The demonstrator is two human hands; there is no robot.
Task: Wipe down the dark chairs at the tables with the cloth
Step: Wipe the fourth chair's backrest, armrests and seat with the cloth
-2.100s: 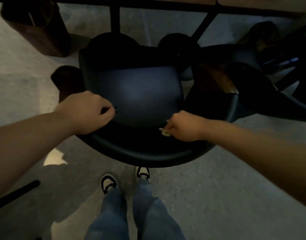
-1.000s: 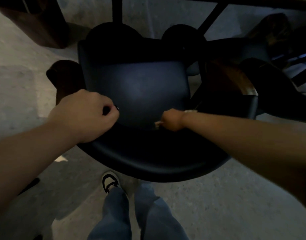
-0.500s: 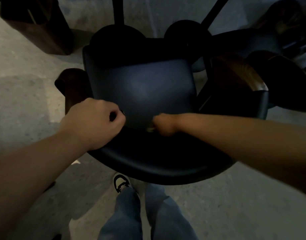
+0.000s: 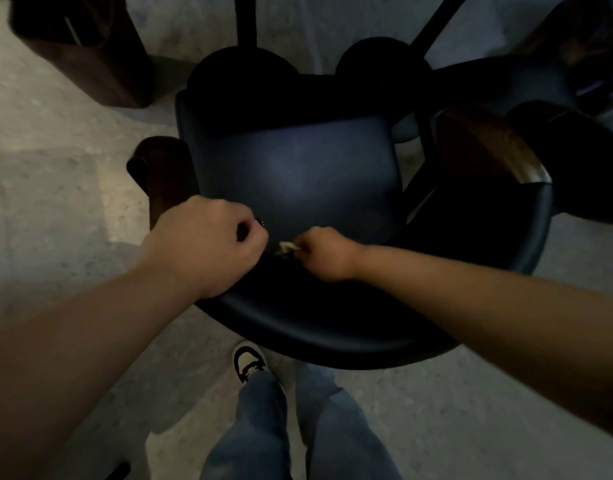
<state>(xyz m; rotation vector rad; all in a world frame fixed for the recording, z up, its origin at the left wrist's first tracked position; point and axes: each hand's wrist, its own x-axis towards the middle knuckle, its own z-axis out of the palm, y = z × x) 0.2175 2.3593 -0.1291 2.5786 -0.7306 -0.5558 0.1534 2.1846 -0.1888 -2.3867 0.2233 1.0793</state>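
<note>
Head view, looking down: a dark chair with a curved backrest stands close in front of the person. The left hand is curled in a fist, gripping the backrest's left edge. The right hand pinches a small pale cloth against the seat's rear, just beside the left hand. 1 sneaker shows below

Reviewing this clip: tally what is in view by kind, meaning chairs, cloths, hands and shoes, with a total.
Dark chairs: 2, the near chair and a second chair at right, only partly visible
Cloths: 1, a pale cloth
Hands: 2, left hand and right hand
Shoes: 1, shoe
Total: 6
</note>
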